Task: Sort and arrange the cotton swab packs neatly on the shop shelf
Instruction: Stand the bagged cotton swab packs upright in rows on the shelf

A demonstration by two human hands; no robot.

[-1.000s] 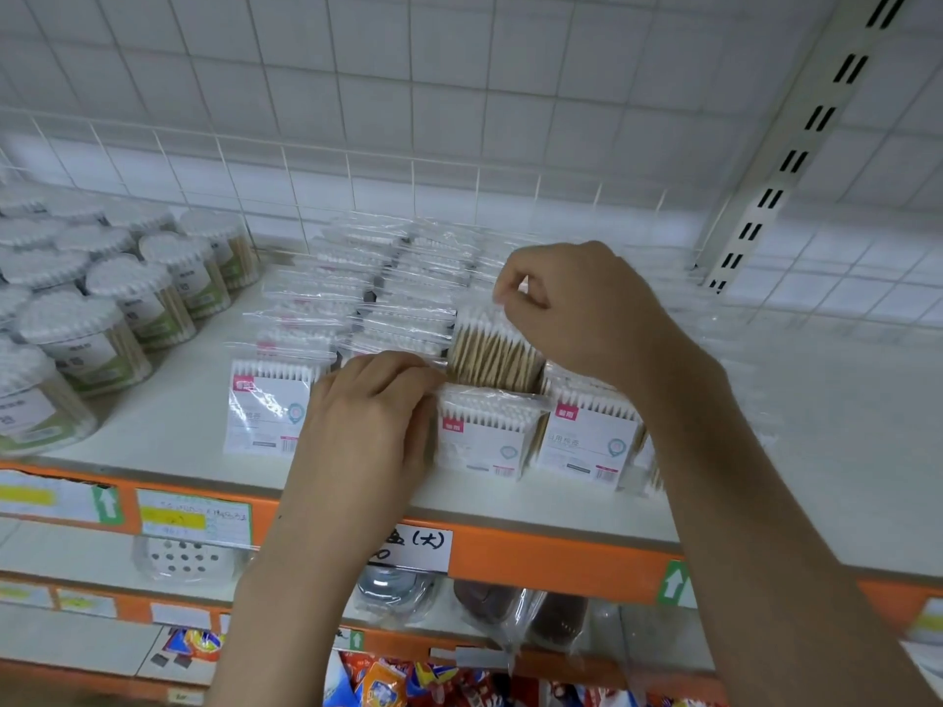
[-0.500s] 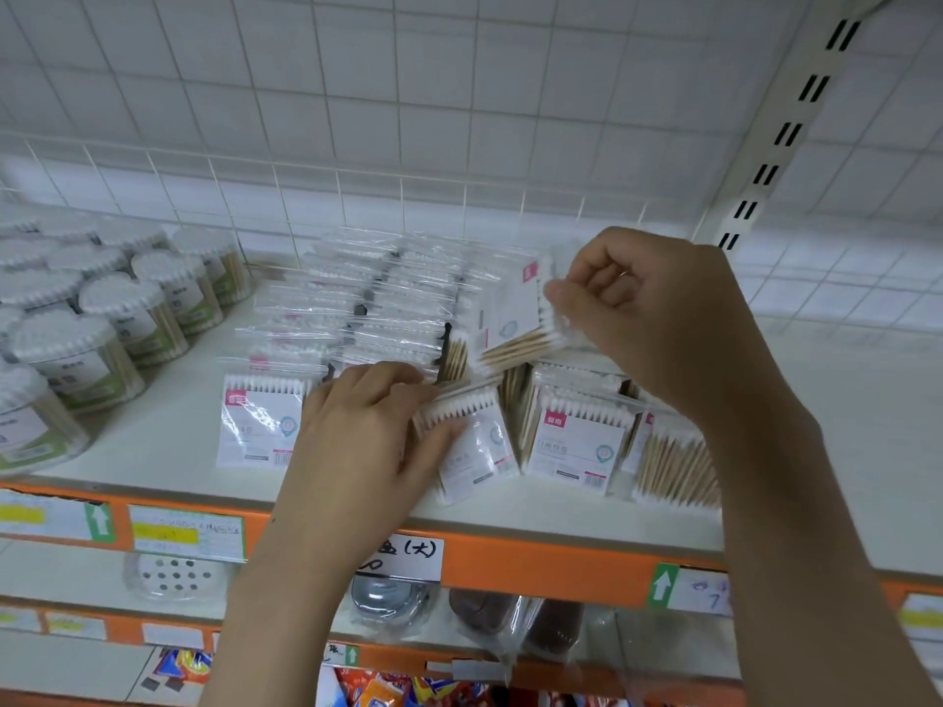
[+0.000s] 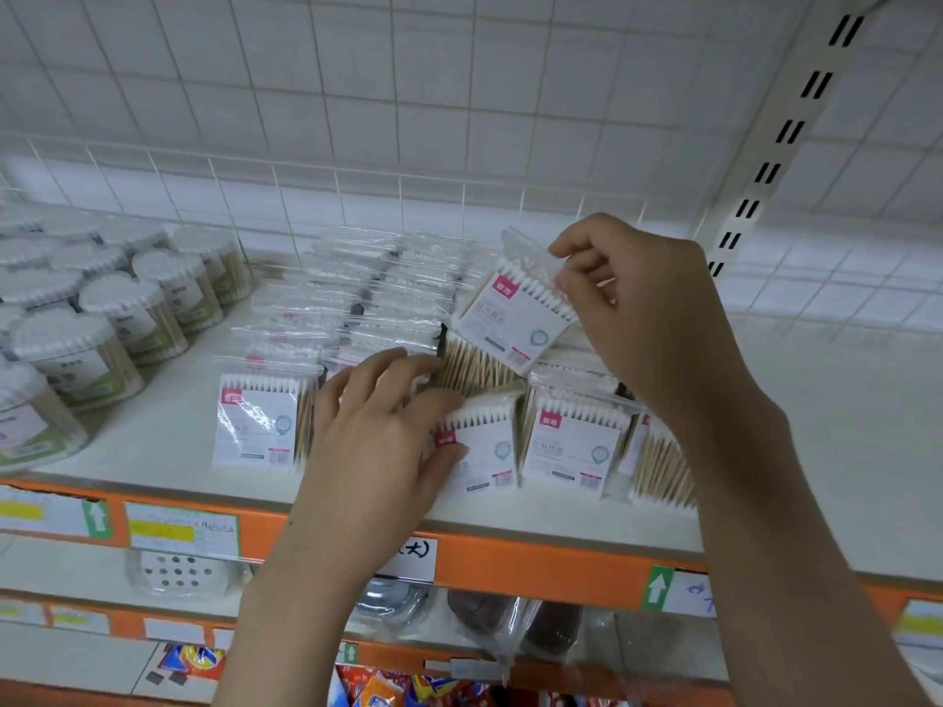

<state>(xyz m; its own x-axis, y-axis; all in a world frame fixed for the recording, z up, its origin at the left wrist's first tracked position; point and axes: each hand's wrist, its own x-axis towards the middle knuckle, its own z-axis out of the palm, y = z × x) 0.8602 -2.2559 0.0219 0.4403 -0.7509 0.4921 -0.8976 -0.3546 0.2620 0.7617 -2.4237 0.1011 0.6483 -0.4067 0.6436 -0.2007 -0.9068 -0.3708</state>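
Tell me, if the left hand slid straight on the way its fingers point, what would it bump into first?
Probably the wooden-stick pack lying just beyond the left hand's fingertips, among the rows of flat packs; depth is hard to judge.

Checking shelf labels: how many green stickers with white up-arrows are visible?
3 stickers: two on the top orange shelf edge, far left and right; one on the lower edge. Arms may hide others.

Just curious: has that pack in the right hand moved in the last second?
Yes. The held pack has risen off the packs below, toward the slotted upright, pinched by the right hand.
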